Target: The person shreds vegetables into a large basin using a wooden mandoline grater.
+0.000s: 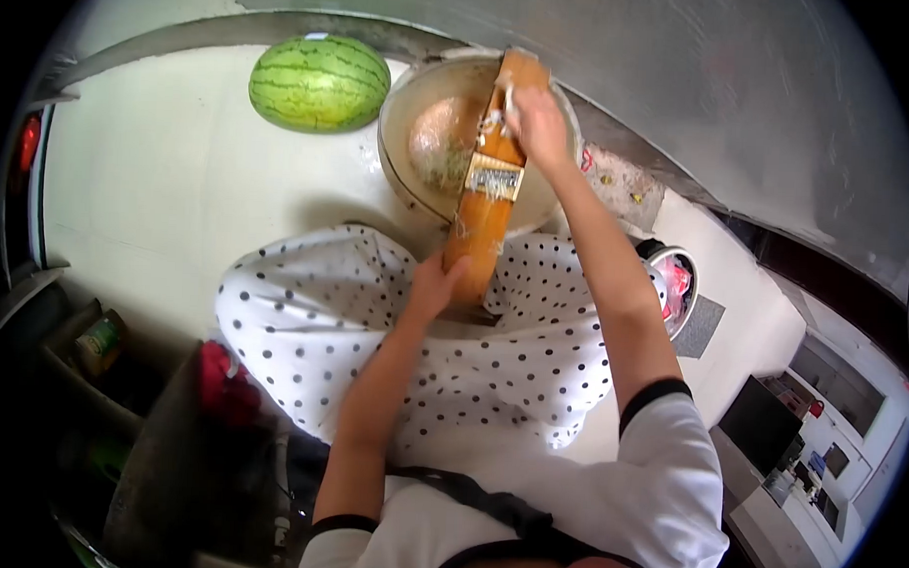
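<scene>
A long wooden grater board (485,225) with a metal grating plate (495,178) leans from my lap over the rim of a wide basin (391,152). My left hand (436,285) is closed around the board's lower edge. Near its upper end, my right hand (538,125) is closed and pressed down, with something whitish showing at the fingertips that I cannot make out. Pale shreds cling to the wood around the plate. Inside the basin, cloudy liquid and some greenish bits (443,168) show to the left of the board.
A whole watermelon (319,83) lies on the pale floor left of the basin. To the right stands a round bin (679,292) with plastic bags inside. A grey panel (682,82) rises behind the basin. Dark shelving (91,361) is at the lower left.
</scene>
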Tool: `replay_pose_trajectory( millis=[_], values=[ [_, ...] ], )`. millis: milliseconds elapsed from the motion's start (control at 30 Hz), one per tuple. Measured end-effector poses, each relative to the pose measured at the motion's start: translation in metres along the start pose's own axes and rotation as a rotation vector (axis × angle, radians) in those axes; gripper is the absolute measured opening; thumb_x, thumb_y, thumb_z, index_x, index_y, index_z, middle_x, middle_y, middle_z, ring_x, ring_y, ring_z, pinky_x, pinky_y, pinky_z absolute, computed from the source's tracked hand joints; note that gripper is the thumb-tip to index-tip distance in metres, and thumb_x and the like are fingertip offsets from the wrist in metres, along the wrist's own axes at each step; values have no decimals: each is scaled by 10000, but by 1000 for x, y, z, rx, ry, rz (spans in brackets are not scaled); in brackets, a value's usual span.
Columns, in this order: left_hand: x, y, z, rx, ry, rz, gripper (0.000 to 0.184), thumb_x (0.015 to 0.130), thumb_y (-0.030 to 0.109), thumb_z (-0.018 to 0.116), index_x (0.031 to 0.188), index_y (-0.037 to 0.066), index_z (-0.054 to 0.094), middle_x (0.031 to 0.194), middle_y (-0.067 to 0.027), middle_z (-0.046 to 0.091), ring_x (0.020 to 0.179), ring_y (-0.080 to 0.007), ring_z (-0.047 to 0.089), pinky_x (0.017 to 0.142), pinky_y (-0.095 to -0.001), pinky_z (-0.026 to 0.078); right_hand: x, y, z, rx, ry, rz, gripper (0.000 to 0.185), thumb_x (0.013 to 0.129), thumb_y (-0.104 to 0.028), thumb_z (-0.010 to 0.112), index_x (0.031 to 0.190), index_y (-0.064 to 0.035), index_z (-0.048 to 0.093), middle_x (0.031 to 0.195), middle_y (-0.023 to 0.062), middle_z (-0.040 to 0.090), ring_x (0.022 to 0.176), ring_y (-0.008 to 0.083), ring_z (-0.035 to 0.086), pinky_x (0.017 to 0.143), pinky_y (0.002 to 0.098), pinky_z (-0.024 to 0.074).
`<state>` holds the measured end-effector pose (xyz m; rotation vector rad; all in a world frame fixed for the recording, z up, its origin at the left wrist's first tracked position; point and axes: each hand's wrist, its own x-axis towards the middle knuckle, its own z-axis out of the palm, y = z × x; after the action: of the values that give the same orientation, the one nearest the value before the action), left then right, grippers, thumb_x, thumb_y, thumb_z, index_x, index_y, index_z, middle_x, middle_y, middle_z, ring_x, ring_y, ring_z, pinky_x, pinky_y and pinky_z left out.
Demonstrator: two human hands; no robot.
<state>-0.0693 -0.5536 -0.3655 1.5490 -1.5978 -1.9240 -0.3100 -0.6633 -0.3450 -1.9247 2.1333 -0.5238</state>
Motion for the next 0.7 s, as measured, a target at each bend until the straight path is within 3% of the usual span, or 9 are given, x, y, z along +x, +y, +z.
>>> replay_pose_trajectory(
  millis=[133,200,267,400,467,533,567,667,700],
  values=[
    [1,-5,7,-21,1,26,455,811,376,579,1033,-20,556,872,-226,606,833,-380,577,714,-374,449,-57,-30,-18,-66,-29,-247,123,711,-140,614,785,-108,522,767,76,504,754,228,504,661,331,452],
    [3,-5,6,-41,-19,-9,457,812,378,577,1032,-22,556,869,-233,603,833,-382,574,714,-377,449,-76,-45,-14,-69,-225,-335,125,712,-164,617,789,-128,525,760,63,500,744,216,502,663,306,455],
    [-5,2,4,-1,0,-10,459,811,388,576,1030,-15,555,853,-235,599,820,-387,570,702,-384,450,-67,-16,20,-48,-42,-404,112,723,-169,607,791,-137,523,730,61,482,697,187,478,642,288,457],
    [0,-8,15,-8,12,-27,449,808,398,577,1012,-2,566,841,-226,601,805,-391,569,687,-391,451,-26,-2,-8,-150,-75,-88,91,785,-156,564,808,-79,522,727,80,503,710,203,520,627,325,461],
    [-1,-8,12,4,43,0,445,806,405,578,985,-3,572,826,-223,600,789,-392,569,671,-394,449,-32,-14,-15,-108,-119,-125,107,801,-147,556,833,-48,533,759,86,524,735,223,534,613,340,452],
    [-2,-5,9,-8,28,-19,446,805,405,579,977,-6,574,823,-221,601,788,-388,571,673,-391,449,-37,-22,-22,88,94,-62,118,816,-143,555,857,-32,547,751,78,515,702,209,515,587,314,438],
    [-2,-5,8,-20,16,-35,447,804,406,580,968,-10,575,821,-220,602,786,-384,573,675,-389,448,-38,-25,-25,312,79,310,131,839,-149,544,869,-22,551,736,83,506,679,197,507,592,311,424],
    [0,-6,10,-16,-19,-67,448,803,403,581,976,-10,573,830,-216,606,793,-378,575,686,-383,447,-40,-24,-37,654,200,480,134,858,-151,527,899,-27,559,724,96,504,665,199,509,613,319,421],
    [0,-5,10,-24,-16,-59,448,803,403,581,976,-10,573,830,-216,606,793,-378,575,686,-383,447,-49,-11,-30,471,193,381,130,852,-141,533,905,-26,560,750,109,507,660,220,511,626,333,418]
  ],
)
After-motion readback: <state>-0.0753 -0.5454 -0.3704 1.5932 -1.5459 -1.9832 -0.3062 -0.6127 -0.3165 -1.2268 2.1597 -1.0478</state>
